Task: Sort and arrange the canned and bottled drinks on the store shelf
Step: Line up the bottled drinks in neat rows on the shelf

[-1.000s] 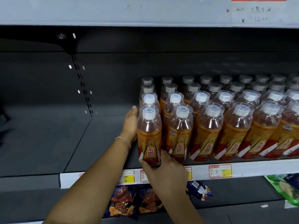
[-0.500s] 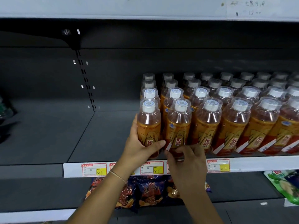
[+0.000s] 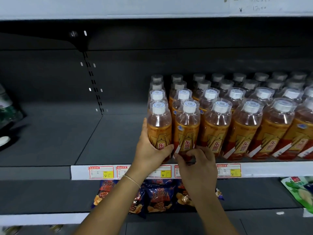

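Orange-labelled drink bottles with white caps stand in several rows on the dark shelf (image 3: 105, 141), filling its right part. My left hand (image 3: 149, 149) grips the front-left bottle (image 3: 159, 128) around its lower body, thumb across the label. My right hand (image 3: 196, 165) pinches the base of the second front bottle (image 3: 187, 131) beside it with curled fingertips. Both bottles stand upright at the shelf's front edge.
White price rail (image 3: 81, 172) with red-and-yellow tags runs along the shelf front. Snack bags (image 3: 159, 197) lie on the lower shelf, a green packet (image 3: 299, 192) at right. A dark bracket (image 3: 79, 41) and slotted upright sit behind. Green-white bottles (image 3: 6, 107) stand at far left.
My left hand came from behind the row forward to wrap around the front-left bottle. My right hand shifted from that bottle's base to the second bottle's base.
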The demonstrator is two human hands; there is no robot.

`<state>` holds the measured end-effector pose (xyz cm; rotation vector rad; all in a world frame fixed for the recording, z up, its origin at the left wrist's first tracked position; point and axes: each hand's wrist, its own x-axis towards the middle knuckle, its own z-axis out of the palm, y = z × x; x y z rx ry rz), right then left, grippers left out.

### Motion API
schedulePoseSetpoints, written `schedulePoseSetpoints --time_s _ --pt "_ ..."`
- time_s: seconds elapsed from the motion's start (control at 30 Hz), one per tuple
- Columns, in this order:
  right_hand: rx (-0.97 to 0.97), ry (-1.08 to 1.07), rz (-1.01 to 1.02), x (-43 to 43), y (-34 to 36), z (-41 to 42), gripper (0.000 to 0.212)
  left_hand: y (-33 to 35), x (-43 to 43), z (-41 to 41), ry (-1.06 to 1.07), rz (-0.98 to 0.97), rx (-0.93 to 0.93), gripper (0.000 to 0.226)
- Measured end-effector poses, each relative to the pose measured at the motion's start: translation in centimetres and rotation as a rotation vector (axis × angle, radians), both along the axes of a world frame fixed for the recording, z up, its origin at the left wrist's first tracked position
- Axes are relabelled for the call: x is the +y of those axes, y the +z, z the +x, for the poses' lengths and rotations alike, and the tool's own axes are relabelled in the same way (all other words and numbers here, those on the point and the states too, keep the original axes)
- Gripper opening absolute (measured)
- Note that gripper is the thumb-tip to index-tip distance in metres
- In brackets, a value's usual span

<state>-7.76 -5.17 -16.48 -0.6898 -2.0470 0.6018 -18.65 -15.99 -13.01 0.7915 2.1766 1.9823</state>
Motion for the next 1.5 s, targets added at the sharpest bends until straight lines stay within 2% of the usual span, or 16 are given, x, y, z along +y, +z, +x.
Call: schedulePoseSetpoints --time_s 0.33,0.47,0.53,0.57,0.63,0.7,0.73,0.8,0.83,0.93,1.07,1.27,1.5 --pt "0.022 -0.008 0.041 0.1 0.1 0.1 0.031 0.2 0.0 0.3 0.056 -0.026 0.027 0.096" --pt "0.003 0.085 -0.005 0.8 0.8 1.3 0.031 0.4 -0.3 1.3 0.121 -0.121 0.072 0.109" --pt "0.010 0.083 -0.054 1.6 1.2 2.6 0.028 0.2 -0.7 2.8 0.234 -0.187 0.152 0.113" --pt "0.030 0.057 -0.075 2.1 1.3 3.3 0.026 -0.1 -1.0 3.7 0.312 -0.184 0.245 0.107" --pt "0.057 0.001 -0.116 3.3 1.6 4.5 0.024 -1.0 -1.5 5.4 0.399 -0.112 0.524 0.079" --pt "0.001 -0.016 -0.173 4.7 1.7 5.1 0.030 -1.5 -1.2 7.0 0.344 -0.149 0.689 0.049" --pt "-0.057 -0.016 -0.214 5.3 1.7 5.1 0.038 -1.4 -0.7 7.6 0.314 -0.229 0.706 0.046" --pt "-0.183 -0.019 -0.273 6.1 1.9 5.0 0.060 -0.9 0.8 8.3 0.307 -0.433 0.662 0.058" --pt "-0.237 -0.013 -0.258 6.3 1.8 4.8 0.063 -0.6 1.4 8.4 0.327 -0.540 0.636 0.061" --pt "-0.346 0.018 -0.206 6.6 1.5 4.4 0.054 0.1 3.0 8.0 0.380 -0.826 0.602 0.054" --pt "-0.383 -0.026 -0.147 7.1 1.5 4.0 0.051 1.6 4.0 7.7 0.466 -0.987 0.646 0.054" --pt "-0.411 -0.061 -0.119 6.8 2.2 3.7 0.040 2.2 4.9 6.9 0.461 -1.030 0.654 0.056" --pt "-0.455 -0.095 -0.119 5.5 2.3 3.3 0.045 2.1 4.7 6.6 0.429 -1.035 0.686 0.051"
